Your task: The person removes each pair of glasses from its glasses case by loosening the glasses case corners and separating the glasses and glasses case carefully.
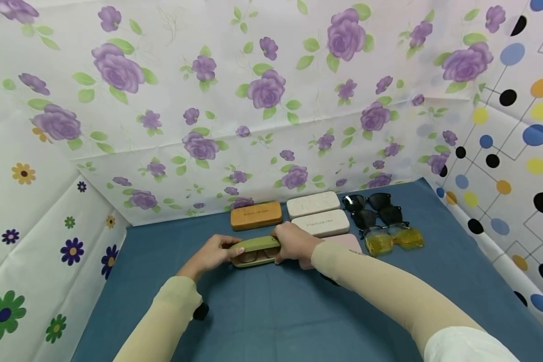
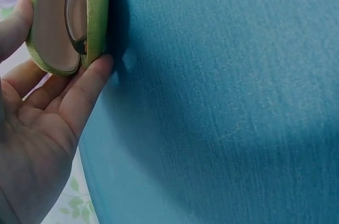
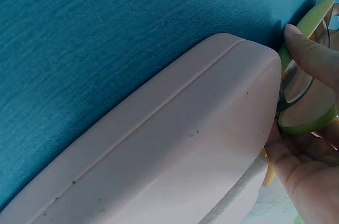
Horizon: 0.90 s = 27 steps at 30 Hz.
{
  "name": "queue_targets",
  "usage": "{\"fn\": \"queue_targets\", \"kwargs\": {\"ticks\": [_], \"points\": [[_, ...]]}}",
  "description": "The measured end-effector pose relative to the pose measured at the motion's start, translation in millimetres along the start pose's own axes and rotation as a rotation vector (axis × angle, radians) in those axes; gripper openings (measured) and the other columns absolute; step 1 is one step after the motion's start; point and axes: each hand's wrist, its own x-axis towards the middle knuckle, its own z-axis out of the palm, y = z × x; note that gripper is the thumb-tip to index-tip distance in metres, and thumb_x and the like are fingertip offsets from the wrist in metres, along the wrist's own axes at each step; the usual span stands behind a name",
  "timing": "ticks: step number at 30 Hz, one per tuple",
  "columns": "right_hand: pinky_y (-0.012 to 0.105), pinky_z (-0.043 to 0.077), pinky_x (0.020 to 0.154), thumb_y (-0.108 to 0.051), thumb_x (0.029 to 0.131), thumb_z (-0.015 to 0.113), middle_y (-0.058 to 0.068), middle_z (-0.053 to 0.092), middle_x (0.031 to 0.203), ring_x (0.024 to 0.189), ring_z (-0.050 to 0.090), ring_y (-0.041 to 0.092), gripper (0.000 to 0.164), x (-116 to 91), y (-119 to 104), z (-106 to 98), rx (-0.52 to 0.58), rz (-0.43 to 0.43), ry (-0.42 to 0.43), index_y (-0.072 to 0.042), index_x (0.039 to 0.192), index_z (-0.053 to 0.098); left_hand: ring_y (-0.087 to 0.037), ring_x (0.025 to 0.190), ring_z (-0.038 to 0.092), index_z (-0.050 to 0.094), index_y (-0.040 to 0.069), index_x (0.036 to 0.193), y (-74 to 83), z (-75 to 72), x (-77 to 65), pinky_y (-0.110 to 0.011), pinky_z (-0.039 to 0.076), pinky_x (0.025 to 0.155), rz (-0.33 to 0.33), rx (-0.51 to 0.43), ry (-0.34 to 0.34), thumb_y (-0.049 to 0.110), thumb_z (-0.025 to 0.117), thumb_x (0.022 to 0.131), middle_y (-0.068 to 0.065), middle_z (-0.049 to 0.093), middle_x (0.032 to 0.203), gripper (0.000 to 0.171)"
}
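Observation:
A green glasses case (image 1: pixel 259 244) stands partly open on the blue cloth, its lid raised over a pair of eyeglasses (image 1: pixel 253 257) lying inside. My left hand (image 1: pixel 213 254) holds the case's left end; in the left wrist view, the thumb of that hand (image 2: pixel 47 113) is at the lid and its fingers reach round the end of the case (image 2: pixel 96 17). At the opposite end, my right hand (image 1: pixel 296 243) grips the case. The right wrist view has its thumb on the green edge and the hand (image 3: pixel 312 171) right beside a closed pink case (image 3: pixel 212 113).
Behind the green case lies an orange case (image 1: pixel 256 216). Two whitish cases, one speckled (image 1: pixel 313 204) and one plain (image 1: pixel 321 223), lie to its right. Farther right are dark sunglasses (image 1: pixel 377 217) and yellow-lensed glasses (image 1: pixel 393 241). Patterned cloth walls (image 1: pixel 235 125) enclose the table.

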Motion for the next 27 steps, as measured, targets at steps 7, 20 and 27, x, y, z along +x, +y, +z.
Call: {"fn": "queue_targets", "kwargs": {"ticks": [7,20,27], "points": [[0.025,0.05,0.063,-0.032,0.057,0.09,0.0,0.067,0.091,0.071,0.059,0.008,0.058,3.4,-2.4,0.7,-0.046,0.037,0.001,-0.014,0.106,0.065,-0.02,0.112,0.059,0.064,0.018,0.121,-0.3,-3.7,-0.2,-0.04,0.054,0.085,-0.016,-0.057,-0.015,0.052,0.061,0.084,-0.003,0.06,0.123,0.05],[0.025,0.05,0.064,-0.033,0.055,0.091,-0.001,0.065,0.091,0.072,0.059,0.009,0.061,6.4,1.0,4.1,-0.024,0.026,0.01,-0.015,0.106,0.063,-0.023,0.116,0.057,0.063,0.017,0.122,1.5,-4.4,-1.0,-0.04,0.054,0.085,-0.044,-0.074,-0.005,0.053,0.061,0.085,-0.005,0.059,0.127,0.053],[0.031,0.051,0.082,-0.037,0.057,0.09,0.002,0.061,0.114,0.101,0.059,0.016,0.088,5.6,-0.1,2.3,-0.081,0.014,0.02,-0.014,0.131,0.049,-0.024,0.114,0.058,0.064,0.014,0.12,-4.8,-0.2,2.2,-0.04,0.055,0.082,-0.028,-0.097,0.048,0.057,0.062,0.081,-0.006,0.059,0.125,0.058]]}}
